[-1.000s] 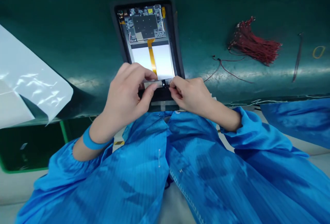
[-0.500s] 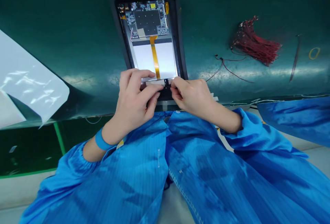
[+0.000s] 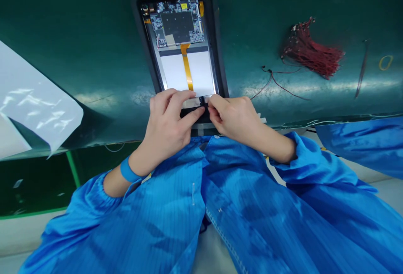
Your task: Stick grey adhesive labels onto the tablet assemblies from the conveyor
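An opened tablet [image 3: 184, 43] lies on the green mat, its circuit board [image 3: 176, 24] at the far end and a white panel with an orange flex cable [image 3: 188, 68] below it. Both hands work at the tablet's near edge. My left hand [image 3: 168, 125] rests its fingers on a pale strip there, the fingers bent and pressing down. My right hand [image 3: 234, 118] pinches a small black part [image 3: 202, 101] at the bottom of the white panel. A blue band circles my left wrist.
A bundle of red wires [image 3: 310, 53] lies to the right, with a loose red wire [image 3: 273, 80] trailing toward the tablet. A glossy white sheet [image 3: 34, 106] curls at the left. A dark tool [image 3: 362, 70] and a yellow ring [image 3: 385, 61] lie far right. Another blue sleeve [image 3: 362, 143] shows at right.
My left hand has slid down and lowered its fingers onto the tablet's near edge. The right hand keeps its pinch in the same place. The view has shifted slightly.
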Available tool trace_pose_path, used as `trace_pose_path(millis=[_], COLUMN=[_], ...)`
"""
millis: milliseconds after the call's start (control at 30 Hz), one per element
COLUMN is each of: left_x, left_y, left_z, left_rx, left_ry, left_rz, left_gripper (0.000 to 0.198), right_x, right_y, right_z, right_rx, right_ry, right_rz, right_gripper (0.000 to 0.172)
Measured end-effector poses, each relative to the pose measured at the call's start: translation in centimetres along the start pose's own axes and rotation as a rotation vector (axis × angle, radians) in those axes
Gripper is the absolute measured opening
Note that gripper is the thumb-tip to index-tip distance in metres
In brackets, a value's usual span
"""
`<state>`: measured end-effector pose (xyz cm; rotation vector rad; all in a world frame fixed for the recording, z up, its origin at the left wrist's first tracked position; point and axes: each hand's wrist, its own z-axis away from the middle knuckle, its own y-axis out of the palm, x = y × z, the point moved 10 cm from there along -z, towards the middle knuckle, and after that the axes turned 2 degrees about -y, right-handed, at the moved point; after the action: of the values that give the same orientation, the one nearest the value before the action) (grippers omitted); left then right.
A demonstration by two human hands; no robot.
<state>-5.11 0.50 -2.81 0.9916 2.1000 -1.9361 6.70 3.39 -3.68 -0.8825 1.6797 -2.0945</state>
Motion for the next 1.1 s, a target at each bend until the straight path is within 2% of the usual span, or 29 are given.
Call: trace_pose_path(millis=[333, 400, 500, 600, 733, 867, 1100], left_x=[-1.0, -0.8, 0.5, 3.7, 8.1, 10.2, 11.3], left_y=[0.5, -0.3, -3.4, -6.5, -8.2, -7.7, -6.7], left_z=[-0.5, -0.3, -0.7, -3.3, -8.8, -13.3, -16.4], left_rx=[-0.011, -0.039, -0.158, -0.195, -0.075, 0.046, 0.223], left_ry=[0.051, 0.081, 0.078, -0.095, -0.39, -0.518, -0.603], left_rz=[-0.117, -0.087, -0.064, -0.152, -0.295, -0.462, -0.647], left_gripper=[0.035, 0.033, 0.029, 0.026, 0.029, 0.032, 0.04], right_x=[-0.7, -1.0, -0.9, -1.0, -1.4, -1.6, -1.7], right_y=[-1.2, -1.2, -1.1, -1.0, -0.8, -0.8, -0.4], right_z=[0.4, 0.5, 0.6, 0.8, 0.8, 1.0, 0.8], right_rx=[0.069, 0.078, 0.056, 0.001, -0.065, -0.136, -0.102], right_ry=[0.061, 0.049, -0.02, -0.085, -0.104, -0.132, -0.141], right_rz=[-0.014, -0.041, -0.091, -0.134, -0.171, -0.202, -0.247], right_gripper=[0.026, 0.025, 0.026, 0.025, 0.022, 0.022, 0.026])
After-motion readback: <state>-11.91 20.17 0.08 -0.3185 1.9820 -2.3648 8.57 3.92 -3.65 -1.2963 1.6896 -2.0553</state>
